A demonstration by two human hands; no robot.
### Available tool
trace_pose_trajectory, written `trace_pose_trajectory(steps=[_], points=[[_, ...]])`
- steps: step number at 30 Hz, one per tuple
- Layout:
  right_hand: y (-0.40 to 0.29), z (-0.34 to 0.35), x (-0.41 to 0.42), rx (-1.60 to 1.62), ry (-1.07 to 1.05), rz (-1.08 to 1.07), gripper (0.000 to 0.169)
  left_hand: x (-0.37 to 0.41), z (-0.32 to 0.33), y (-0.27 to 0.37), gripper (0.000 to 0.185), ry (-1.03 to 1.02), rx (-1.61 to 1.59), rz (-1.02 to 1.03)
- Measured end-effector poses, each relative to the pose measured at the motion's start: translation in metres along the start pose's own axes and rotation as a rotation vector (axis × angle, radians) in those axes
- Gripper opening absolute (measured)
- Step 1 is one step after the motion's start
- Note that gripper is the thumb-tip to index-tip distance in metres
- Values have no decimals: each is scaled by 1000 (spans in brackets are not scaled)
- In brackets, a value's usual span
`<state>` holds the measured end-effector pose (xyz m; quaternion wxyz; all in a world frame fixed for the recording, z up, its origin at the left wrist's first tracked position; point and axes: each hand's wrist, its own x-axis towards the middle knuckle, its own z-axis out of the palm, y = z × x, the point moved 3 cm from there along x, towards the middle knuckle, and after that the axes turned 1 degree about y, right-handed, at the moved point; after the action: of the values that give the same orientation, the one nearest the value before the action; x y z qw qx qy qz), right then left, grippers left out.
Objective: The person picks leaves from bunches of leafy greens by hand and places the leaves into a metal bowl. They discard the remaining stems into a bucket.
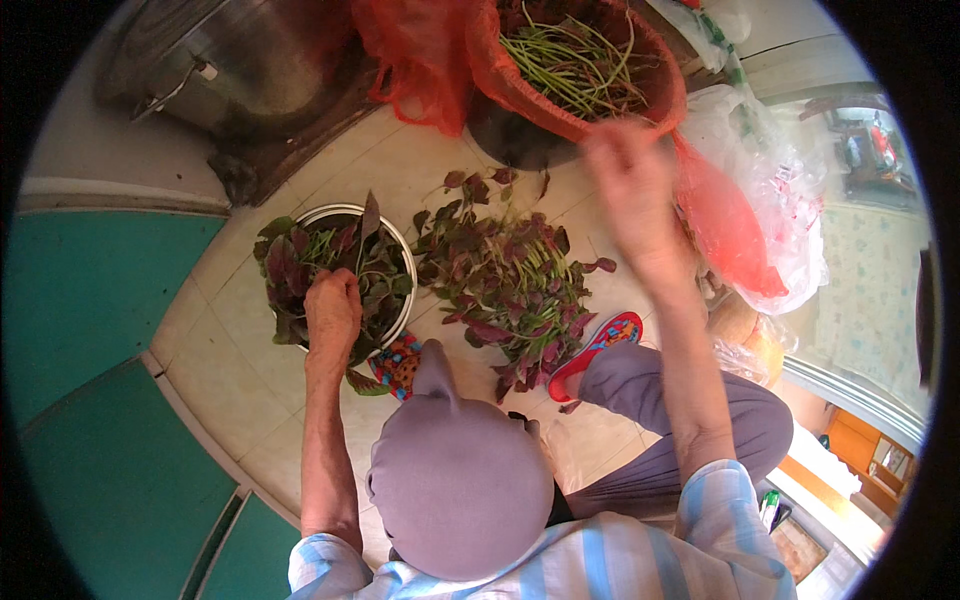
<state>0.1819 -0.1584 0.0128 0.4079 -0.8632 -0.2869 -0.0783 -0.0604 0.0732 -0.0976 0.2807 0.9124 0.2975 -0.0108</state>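
My left hand (332, 309) is over a round metal-rimmed basin (411, 300) heaped with red-green leafy vegetables (285, 264), its fingers closed on a leafy stem. A blurred right hand of mine (626, 169) hangs at the front rim of a bin lined with a red mesh bag (525, 82); whether it holds anything is unclear. Green and reddish stems (570, 60) lie inside that bin. Between the basin and my right foot, a loose pile of purple-green leafy stalks (517, 277) spreads over the tiled floor.
Clear plastic bags (787, 180) and a red bag (724, 217) lie at the right. Teal cabinet doors (90, 277) line the left side. My feet, in red patterned slippers (600, 349), flank the pile's near side. A metal appliance (247, 67) stands at the upper left.
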Motion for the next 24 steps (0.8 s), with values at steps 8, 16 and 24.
trace_pose_trajectory(steps=[8,16,24], points=[[151,143,-98,-336,-470,582,34,-1,-2,14,20,185,-20,144],[166,169,-102,-364,-471,681,33,23,20,28,26,39,177,205],[131,137,-102,489,-170,1027,14,11,50,-33,19,-83,155,-33]])
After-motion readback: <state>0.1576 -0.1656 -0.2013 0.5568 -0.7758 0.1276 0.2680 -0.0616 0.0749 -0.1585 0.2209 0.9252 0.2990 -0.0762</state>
